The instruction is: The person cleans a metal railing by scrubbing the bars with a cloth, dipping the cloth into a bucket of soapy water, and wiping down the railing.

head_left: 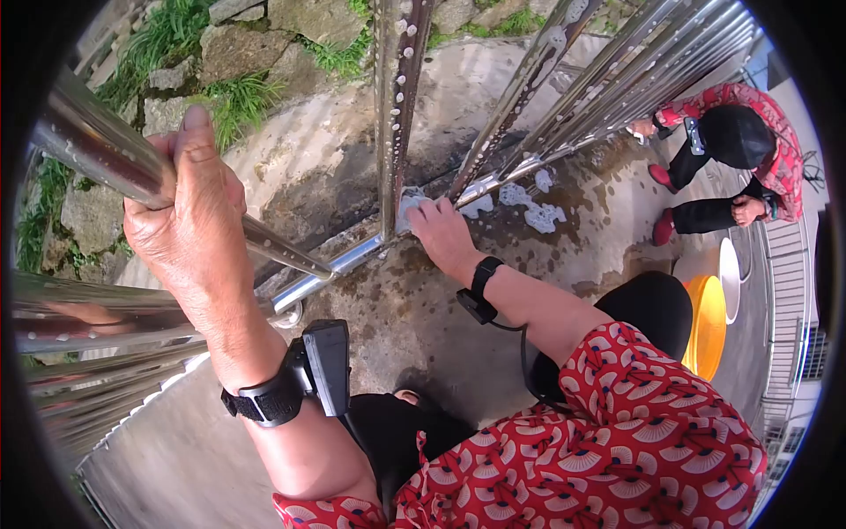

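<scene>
My left hand (198,212) is wrapped round a shiny metal railing post (132,163), with the thumb lying along it. Down at the bottom rail (354,257), my right hand (443,236) presses a whitish, soapy cloth (410,204) against the foot of another upright post (397,115). The fingers partly cover the cloth, so its full shape is hidden. White suds speckle the posts, and drops cling to the bar beside my left hand. Both wrists wear black straps with small devices.
Foam patches (531,210) lie on the wet concrete (582,229) beside the rail. Further along, a person in a red top (780,132) crouches with one hand at the railing. A yellow bucket (705,326) stands at right. Behind the posts are a stone wall (242,57) and grass.
</scene>
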Motion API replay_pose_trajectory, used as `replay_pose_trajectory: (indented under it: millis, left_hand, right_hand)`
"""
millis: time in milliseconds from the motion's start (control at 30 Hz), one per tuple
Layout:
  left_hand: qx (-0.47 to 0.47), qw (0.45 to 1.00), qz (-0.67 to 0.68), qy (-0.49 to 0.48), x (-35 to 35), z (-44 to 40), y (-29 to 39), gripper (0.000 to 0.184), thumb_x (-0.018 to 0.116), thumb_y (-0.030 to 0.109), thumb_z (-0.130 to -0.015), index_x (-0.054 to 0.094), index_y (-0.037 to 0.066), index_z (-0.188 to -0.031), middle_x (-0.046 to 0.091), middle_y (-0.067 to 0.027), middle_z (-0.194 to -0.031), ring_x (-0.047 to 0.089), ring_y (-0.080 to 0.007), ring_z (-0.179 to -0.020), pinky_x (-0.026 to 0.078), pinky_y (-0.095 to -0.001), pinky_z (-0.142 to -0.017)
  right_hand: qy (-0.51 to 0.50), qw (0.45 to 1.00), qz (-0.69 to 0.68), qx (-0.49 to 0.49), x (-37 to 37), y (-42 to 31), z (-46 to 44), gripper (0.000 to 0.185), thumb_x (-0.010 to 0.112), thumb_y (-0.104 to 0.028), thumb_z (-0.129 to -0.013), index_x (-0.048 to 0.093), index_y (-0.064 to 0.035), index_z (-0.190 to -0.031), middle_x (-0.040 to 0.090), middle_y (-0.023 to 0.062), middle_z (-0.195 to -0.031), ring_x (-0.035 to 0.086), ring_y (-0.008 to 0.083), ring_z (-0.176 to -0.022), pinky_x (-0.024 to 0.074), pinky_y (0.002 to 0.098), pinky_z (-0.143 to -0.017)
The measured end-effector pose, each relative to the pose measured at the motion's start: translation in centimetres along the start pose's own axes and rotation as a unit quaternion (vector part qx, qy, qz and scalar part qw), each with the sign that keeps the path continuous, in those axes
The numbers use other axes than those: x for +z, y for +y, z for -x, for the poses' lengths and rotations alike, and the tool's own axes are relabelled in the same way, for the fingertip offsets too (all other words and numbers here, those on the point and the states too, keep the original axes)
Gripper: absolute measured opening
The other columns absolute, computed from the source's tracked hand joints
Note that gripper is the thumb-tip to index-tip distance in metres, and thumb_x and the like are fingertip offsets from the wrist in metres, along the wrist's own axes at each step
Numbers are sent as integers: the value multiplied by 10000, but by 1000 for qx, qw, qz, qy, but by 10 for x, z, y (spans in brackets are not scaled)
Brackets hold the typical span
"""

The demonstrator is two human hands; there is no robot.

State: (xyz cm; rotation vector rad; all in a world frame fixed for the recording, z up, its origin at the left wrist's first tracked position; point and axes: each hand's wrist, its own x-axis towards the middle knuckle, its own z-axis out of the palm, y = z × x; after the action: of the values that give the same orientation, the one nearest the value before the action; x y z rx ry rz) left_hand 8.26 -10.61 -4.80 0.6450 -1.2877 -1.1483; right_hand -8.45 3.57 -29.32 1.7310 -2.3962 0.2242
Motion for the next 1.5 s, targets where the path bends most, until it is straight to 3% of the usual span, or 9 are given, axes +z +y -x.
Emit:
replay_pose_trajectory:
  millis: [300, 367, 433, 500, 567, 600, 933, 1267, 1500]
  left_hand:
    - [-5, 1000, -3, -29, 4, 5, 6, 209, 623, 162, -867, 495, 90, -719, 334, 43, -509, 296, -42, -445, 250, -210, -426]
    - [-1, 999, -6, -42, 2, 4, 6, 237, 612, 180, -877, 476, 104, -699, 332, 43, -521, 317, -46, -459, 261, -213, -436]
    - [-4, 999, -26, -28, 6, 6, 8, 268, 604, 188, -883, 451, 115, -675, 329, 41, -533, 318, -53, -465, 265, -218, -442]
    - [-15, 1000, -19, -14, 7, 6, 9, 280, 597, 184, -886, 438, 119, -664, 317, 40, -537, 306, -58, -461, 263, -224, -443]
    - [-10, 1000, -22, -17, 7, 5, 9, 285, 595, 181, -886, 432, 121, -661, 311, 41, -538, 303, -57, -462, 260, -224, -443]
    - [-7, 1000, -18, -22, 6, 5, 8, 289, 592, 178, -887, 425, 122, -657, 306, 41, -540, 300, -57, -463, 257, -224, -443]
    - [3, 1000, -14, -27, 7, 4, 5, 285, 557, 145, -896, 425, 118, -644, 301, 40, -531, 304, -54, -440, 249, -210, -421]
    - [6, 999, 4, -37, 4, 3, 1, 287, 583, 149, -883, 433, 120, -641, 312, 35, -518, 313, -55, -425, 250, -208, -411]
    - [22, 997, 8, -80, -1, 1, -4, 274, 584, 169, -888, 436, 128, -662, 321, 37, -493, 301, -58, -403, 232, -213, -398]
  right_hand:
    - [66, 972, -181, 134, 33, 36, 65, 466, 653, -88, -716, 475, -33, -1143, 491, 145, -987, 494, 346, -910, 446, 411, -798]
    - [77, 934, -206, 281, 80, 62, 82, 423, 636, -97, -751, 475, 16, -1125, 526, 170, -1000, 529, 335, -919, 451, 401, -799]
    - [162, 823, -355, 412, 117, 103, 85, 337, 565, -157, -835, 485, 50, -1088, 578, 185, -1006, 571, 298, -936, 461, 373, -791]
    - [112, 625, -561, 531, 100, 135, 74, 301, 457, -226, -903, 515, 31, -1050, 615, 160, -1005, 593, 249, -942, 473, 359, -801]
    - [169, 635, -644, 392, 200, 204, 75, 315, 393, -272, -927, 534, -19, -1051, 619, 129, -1008, 600, 254, -920, 487, 386, -802]
    - [157, 305, -824, 452, 118, 176, 52, 316, 369, -289, -941, 543, -52, -1057, 621, 111, -1015, 604, 260, -916, 499, 422, -796]
    - [22, 10, -951, 309, 128, 29, 23, 396, 358, -435, -943, 534, -148, -1152, 575, 50, -1162, 530, 258, -1073, 391, 487, -926]
    - [-126, -100, -929, 334, 102, -147, -2, 369, 375, -389, -940, 494, -176, -1217, 514, 64, -1249, 461, 305, -1153, 317, 595, -954]
    - [-189, -56, -949, 247, 106, -229, -14, 305, 403, -277, -948, 517, -143, -1198, 551, 83, -1198, 535, 260, -1063, 438, 503, -872]
